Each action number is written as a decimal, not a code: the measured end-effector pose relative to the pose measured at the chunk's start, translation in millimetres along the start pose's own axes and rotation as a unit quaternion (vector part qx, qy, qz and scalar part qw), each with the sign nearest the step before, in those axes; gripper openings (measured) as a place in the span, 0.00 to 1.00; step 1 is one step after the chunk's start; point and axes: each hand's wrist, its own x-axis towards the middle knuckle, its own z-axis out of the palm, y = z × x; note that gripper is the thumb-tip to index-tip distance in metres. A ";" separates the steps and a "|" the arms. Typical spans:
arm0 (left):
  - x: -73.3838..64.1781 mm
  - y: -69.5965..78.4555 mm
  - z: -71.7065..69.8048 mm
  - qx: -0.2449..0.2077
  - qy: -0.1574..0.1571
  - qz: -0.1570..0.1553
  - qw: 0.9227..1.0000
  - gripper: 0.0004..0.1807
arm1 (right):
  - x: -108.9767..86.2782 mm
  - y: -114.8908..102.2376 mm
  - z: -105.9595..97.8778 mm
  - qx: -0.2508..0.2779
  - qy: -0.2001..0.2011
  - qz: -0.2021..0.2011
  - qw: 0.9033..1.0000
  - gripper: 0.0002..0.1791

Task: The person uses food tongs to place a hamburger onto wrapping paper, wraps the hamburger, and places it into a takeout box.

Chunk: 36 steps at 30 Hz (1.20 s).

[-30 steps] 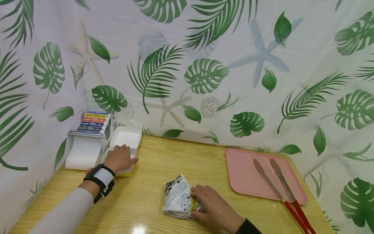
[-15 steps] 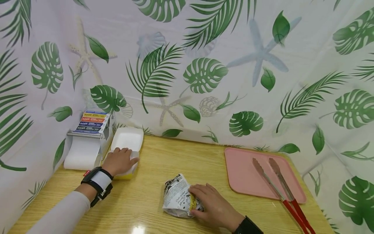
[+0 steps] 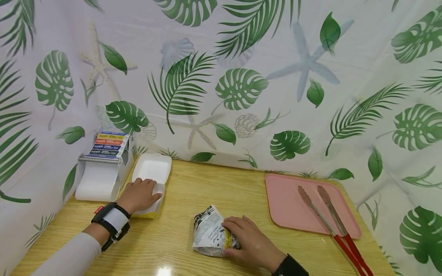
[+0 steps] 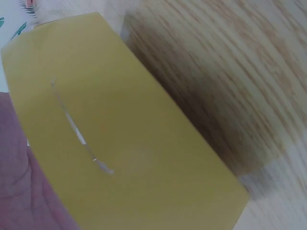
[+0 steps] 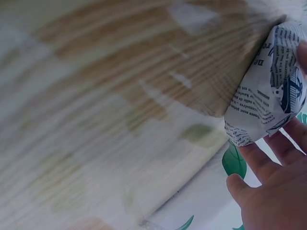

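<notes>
At the left of the head view an open takeaway box, white inside and yellow outside, lies with its lid tipped back. My left hand grips its base from the left, covering part of the inside. The left wrist view shows the box's yellow wall with a narrow slot, the palm beside it. In the middle front, my right hand holds a parcel wrapped in newsprint-patterned paper with a yellow strip. Its contents are hidden. In the right wrist view, fingers touch the printed wrapper.
A white dispenser with colourful labels stands left of the box. On the right a pink tray lies flat, with red-handled metal tongs across it and over its front edge. Leaf-patterned sheeting encloses the wooden table.
My left hand has drawn the takeaway box a little nearer to me, away from the back sheeting. The right hand and the wrapped parcel have stayed nearly in place.
</notes>
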 end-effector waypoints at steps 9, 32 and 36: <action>-2.7 0.8 -0.5 0.005 0.005 -0.002 1.000 0.30 | 4.9 -1.5 1.4 0.007 0.002 0.014 1.000 0.40; -45.5 47.9 6.2 0.023 -0.003 0.086 0.996 0.26 | -11.9 11.2 0.0 0.006 0.009 0.021 1.000 0.42; -58.8 61.8 8.6 0.022 -0.017 0.110 0.994 0.26 | -17.3 15.1 -2.1 0.002 0.015 0.024 1.000 0.42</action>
